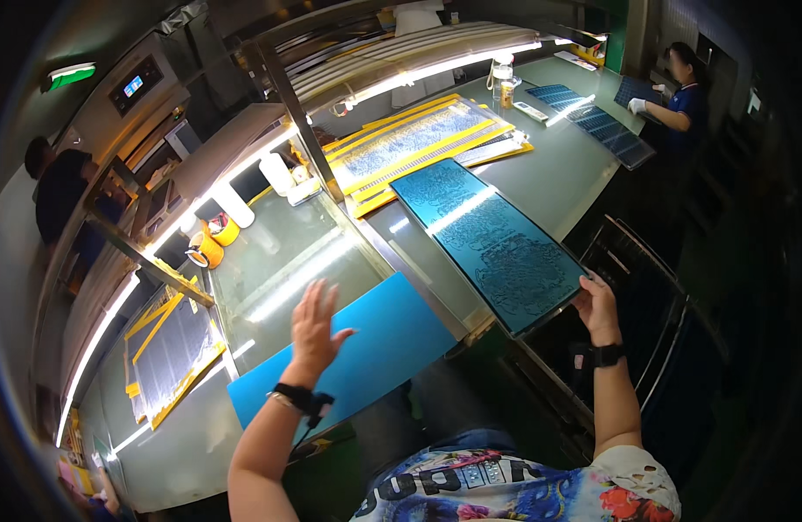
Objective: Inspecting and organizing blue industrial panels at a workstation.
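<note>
Panel [488, 244], long and dark blue, lies flat on our counter [288, 252], its length running away from our right hand [597, 306], which grips its near corner; our left hand [314, 329] hovers open beside it.

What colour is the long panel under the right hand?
Dark teal-blue panel with a fine etched pattern, seen in the head view.

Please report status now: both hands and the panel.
Left hand open, raised above plain blue sheet. Right hand holds corner of long dark-blue patterned panel. Nothing blocking.
</note>
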A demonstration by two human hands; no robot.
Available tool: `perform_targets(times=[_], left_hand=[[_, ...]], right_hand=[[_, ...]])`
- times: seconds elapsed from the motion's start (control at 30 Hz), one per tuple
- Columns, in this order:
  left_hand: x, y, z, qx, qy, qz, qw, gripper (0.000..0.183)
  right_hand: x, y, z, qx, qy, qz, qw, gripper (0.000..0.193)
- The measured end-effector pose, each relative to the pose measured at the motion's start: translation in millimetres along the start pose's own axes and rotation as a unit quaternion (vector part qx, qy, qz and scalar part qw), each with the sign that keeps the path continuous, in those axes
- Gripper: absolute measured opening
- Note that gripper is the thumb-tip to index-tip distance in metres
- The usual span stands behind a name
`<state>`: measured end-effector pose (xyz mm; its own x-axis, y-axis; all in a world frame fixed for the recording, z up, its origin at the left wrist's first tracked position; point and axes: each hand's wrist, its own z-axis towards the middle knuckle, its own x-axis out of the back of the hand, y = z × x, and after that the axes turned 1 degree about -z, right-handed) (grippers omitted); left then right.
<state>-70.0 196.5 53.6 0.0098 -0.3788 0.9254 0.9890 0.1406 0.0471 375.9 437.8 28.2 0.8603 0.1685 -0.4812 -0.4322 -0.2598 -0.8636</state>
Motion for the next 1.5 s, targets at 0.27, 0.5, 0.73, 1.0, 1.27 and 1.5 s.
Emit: perform_targets(times=[0.27, 0.5, 0.73, 1.0, 1.27, 1.5], left_hand=[[-1, 149, 96, -0.119, 0.066, -0.232, 0.963, 0.095], [22, 155, 110, -0.145, 0.19, -0.466, 0.852, 0.032], [83, 117, 114, 0.101, 0.23, -0.744, 0.619, 0.009], [43, 90, 120, 0.01, 0.048, -0.931, 0.362, 0.036], [-4, 133, 190, 0.26, -0.167, -0.824, 0.475, 0.091], [-76, 200, 155, 0.198, -0.11, -0.964, 0.143, 0.078]], right_hand=[[-58, -95, -78, 0.072, -0.047, -0.017, 0.996, 0.034], [-78, -103, -102, 0.188, -0.257, -0.017, 0.948, 0.044], [-19, -30, -14, 0.332, -0.034, -0.584, 0.74, 0.085], [18, -44, -24, 0.15, -0.089, -0.373, 0.911, 0.031], [-75, -87, -93, 0.499, 0.089, -0.531, 0.679, 0.009], [-113, 27, -61, 0.498, -0.059, -0.679, 0.536, 0.029]])
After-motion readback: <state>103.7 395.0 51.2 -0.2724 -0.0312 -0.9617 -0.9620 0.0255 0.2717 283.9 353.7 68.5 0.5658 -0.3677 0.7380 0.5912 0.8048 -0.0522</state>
